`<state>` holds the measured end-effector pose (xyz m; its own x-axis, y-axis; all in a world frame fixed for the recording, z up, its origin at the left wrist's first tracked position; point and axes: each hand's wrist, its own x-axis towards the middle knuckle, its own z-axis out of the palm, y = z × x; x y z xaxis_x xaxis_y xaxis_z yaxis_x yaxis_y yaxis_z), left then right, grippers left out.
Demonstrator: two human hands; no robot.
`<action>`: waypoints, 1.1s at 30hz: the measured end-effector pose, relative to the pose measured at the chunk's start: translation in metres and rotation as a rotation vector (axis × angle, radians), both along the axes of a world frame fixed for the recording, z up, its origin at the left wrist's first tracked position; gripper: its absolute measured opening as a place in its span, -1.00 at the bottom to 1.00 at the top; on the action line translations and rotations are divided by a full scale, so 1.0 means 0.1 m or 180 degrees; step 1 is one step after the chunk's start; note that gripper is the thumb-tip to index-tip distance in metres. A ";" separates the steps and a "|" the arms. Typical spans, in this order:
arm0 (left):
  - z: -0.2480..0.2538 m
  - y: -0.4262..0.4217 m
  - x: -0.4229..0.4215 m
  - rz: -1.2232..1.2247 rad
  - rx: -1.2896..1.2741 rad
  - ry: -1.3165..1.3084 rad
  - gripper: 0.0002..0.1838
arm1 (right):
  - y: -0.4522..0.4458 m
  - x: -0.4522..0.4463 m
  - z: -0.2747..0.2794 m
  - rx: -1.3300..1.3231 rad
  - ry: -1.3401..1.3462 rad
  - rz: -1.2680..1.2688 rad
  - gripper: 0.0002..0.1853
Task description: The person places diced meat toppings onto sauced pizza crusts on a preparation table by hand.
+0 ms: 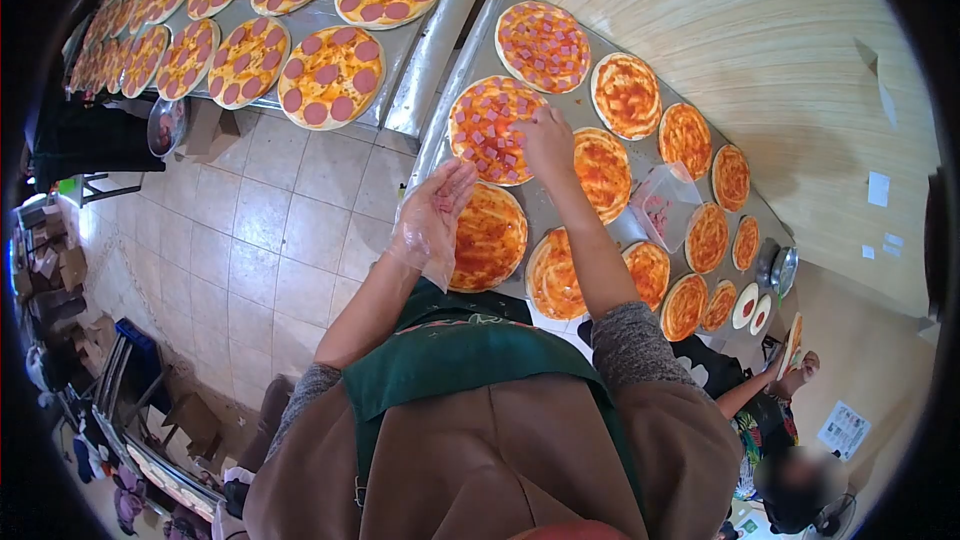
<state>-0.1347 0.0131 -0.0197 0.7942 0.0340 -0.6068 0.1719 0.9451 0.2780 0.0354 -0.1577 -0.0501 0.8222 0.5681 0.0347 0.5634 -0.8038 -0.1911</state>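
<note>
My left hand (432, 212), in a clear plastic glove, is cupped palm up with some pink diced ham (445, 204) in it. It hangs at the table's edge, beside a sauced pizza base (490, 240). My right hand (549, 147) reaches over the right side of a pizza with ham cubes (490, 130), its fingers drawn together and pointing down. Whatever those fingertips hold is hidden. Behind that pizza lies another ham-topped pizza (543, 46). Right of my right forearm, a clear plastic container (666, 202) holds more pink pieces.
Several sauced bases (685, 141) cover the metal table (590, 105) along the wooden wall. Metal bowls (783, 268) stand at its far right end. Across the tiled floor (290, 205), another table bears sausage-topped pizzas (332, 77). A co-worker's hand (797, 377) holds a pizza base at lower right.
</note>
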 end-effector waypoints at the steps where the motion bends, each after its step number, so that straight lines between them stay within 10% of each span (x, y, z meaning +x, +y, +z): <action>1: 0.00 0.00 -0.01 0.0016 -0.0004 -0.0011 -0.59 | -0.01 0.00 0.01 0.0054 0.0004 -0.0025 -0.71; 15: 0.00 0.01 -0.05 0.0072 0.0014 -0.0018 -0.57 | -0.04 0.03 0.03 0.0017 0.0001 -0.0052 -0.74; 21: -0.01 0.00 -0.07 0.0041 0.0028 -0.0049 -0.59 | 0.13 0.11 -0.11 0.1523 0.1441 -0.0906 -0.77; 27: 0.01 0.01 -0.08 0.0052 0.0016 -0.0012 -0.60 | 0.29 0.13 -0.11 0.0528 0.0413 -0.0541 -0.80; 33: 0.12 0.09 -0.16 0.0059 -0.0165 -0.0095 -0.58 | 0.05 -0.03 0.35 0.1546 0.0145 -0.0991 -0.86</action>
<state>-0.1510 0.0225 -0.0077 0.8115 0.0179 -0.5841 0.1467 0.9613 0.2333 0.0328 -0.1529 -0.0151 0.9549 0.2268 0.1918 0.2970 -0.7444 -0.5981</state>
